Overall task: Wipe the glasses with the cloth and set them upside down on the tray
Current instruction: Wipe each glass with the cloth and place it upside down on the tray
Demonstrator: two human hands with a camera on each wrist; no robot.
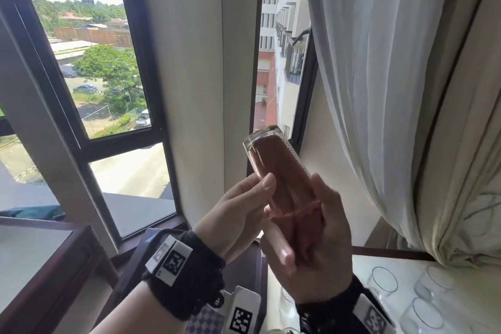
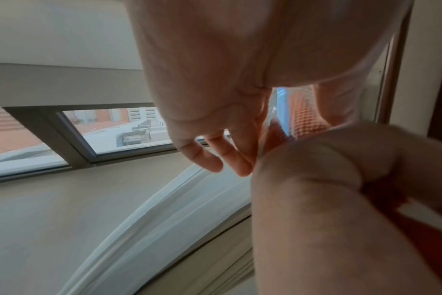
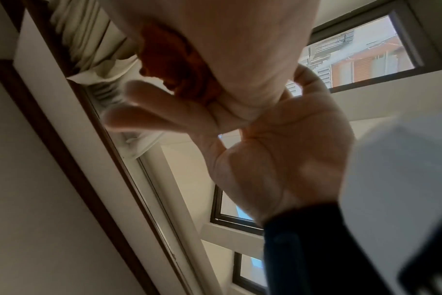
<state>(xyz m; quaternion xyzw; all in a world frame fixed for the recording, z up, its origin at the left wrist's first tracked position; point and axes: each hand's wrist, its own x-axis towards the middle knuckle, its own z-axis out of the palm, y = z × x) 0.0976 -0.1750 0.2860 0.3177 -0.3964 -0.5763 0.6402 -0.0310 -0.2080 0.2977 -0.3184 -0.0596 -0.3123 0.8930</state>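
A tall clear glass (image 1: 273, 160) is held up in front of the window, base up and tilted. A red cloth (image 1: 295, 214) is stuffed inside it and spills out of its mouth. My left hand (image 1: 260, 198) grips the glass from the left, thumb on its front. My right hand (image 1: 325, 225) grips the bunched cloth at the mouth of the glass. The left wrist view shows the glass (image 2: 298, 111) with the cloth inside, between my left hand (image 2: 215, 159) and my right hand (image 2: 316, 199). The right wrist view shows the cloth (image 3: 179, 65) under my right hand (image 3: 227, 49).
Several clear glasses (image 1: 423, 314) stand on a white surface (image 1: 357, 266) at the lower right. A white curtain (image 1: 393, 89) hangs at the right. A dark wooden table edge (image 1: 67, 266) lies at the lower left, below the window frame (image 1: 151, 141).
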